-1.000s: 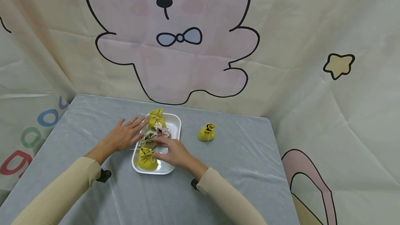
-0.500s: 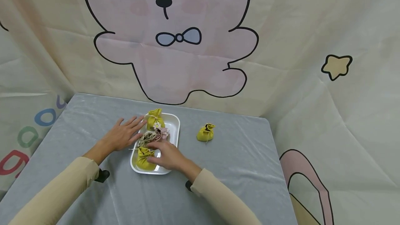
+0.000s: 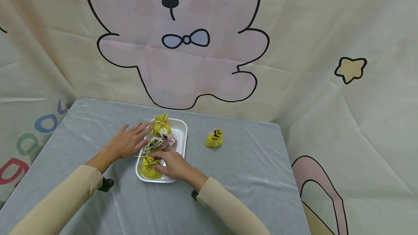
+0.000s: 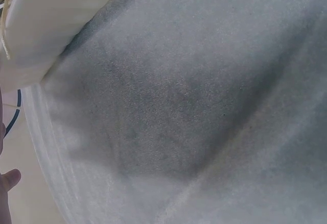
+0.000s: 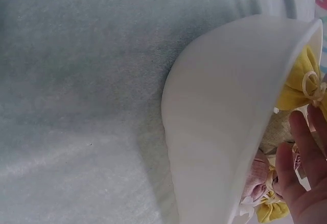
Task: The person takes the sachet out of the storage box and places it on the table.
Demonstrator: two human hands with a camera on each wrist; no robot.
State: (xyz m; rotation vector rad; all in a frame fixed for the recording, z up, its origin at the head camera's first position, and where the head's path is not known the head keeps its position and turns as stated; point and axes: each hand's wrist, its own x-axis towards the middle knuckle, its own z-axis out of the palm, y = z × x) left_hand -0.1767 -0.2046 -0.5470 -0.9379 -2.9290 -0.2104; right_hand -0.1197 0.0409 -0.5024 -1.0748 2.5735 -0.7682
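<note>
A white tray [image 3: 183, 133] holds several small drawstring pouches. One yellow pouch [image 3: 161, 124] lies at its far end, a beige pouch [image 3: 153, 145] and a pink pouch [image 3: 170, 141] crowd the middle. At the near end my right hand [image 3: 174, 166] has thumb and fingers on either side of the neck of another yellow pouch [image 3: 151, 169]; the right wrist view shows its tied cord [image 5: 312, 87] at the fingertips. My left hand [image 3: 128, 142] lies with fingers spread and straight, fingertips at the tray's left rim. Its thumb [image 4: 9, 179] shows in the left wrist view.
Apart from the tray, a third yellow pouch [image 3: 214, 139] stands to the right on the grey cloth-covered table [image 3: 248, 177]. Printed fabric curtains [image 3: 294, 28] rise behind the table and on both sides.
My right hand has moved from the middle pouches toward the near yellow pouch, its thumb and fingers coming around the neck. The left hand keeps its place by the rim.
</note>
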